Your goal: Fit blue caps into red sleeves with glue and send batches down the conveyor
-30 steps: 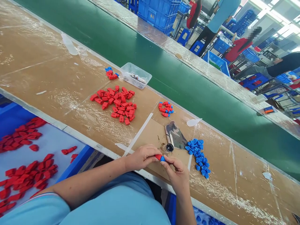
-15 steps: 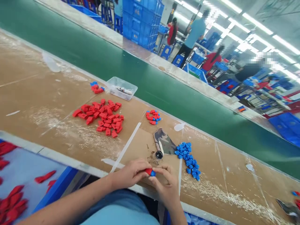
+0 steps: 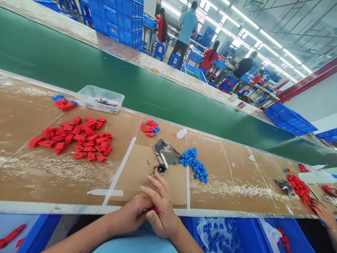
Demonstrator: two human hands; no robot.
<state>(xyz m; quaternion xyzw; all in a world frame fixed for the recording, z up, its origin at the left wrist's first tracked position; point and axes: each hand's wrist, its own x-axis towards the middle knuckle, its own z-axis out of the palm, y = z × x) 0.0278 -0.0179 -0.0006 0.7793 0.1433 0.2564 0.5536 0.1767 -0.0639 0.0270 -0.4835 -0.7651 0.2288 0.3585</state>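
Observation:
Close to my body, my left hand [image 3: 139,211] is curled around a small red plastic piece [image 3: 155,209], mostly hidden between both hands. The blue part seen on it earlier is out of sight. My right hand [image 3: 163,207] presses against the left one, its fingers stretched out and apart, palm beside the piece. Just beyond my fingertips are a small round black-topped pot [image 3: 161,168] and a white stick on a camouflage cloth [image 3: 172,154]. Small blue pieces [image 3: 196,163] lie right of the cloth. A heap of red pieces [image 3: 79,137] spreads to the left.
Joined red-and-blue pieces [image 3: 150,128] form a ring behind the cloth. A clear plastic tray [image 3: 101,100] stands by the green conveyor belt [image 3: 147,95]. Blue bins [image 3: 237,232] sit below the table edge. A co-worker's hand [image 3: 325,212] touches red pieces at far right.
My hands have come down and nearer my body. My right fingers have gone from pinching the red-and-blue piece to stretched out. The view has swung right, bringing the co-worker's hand in.

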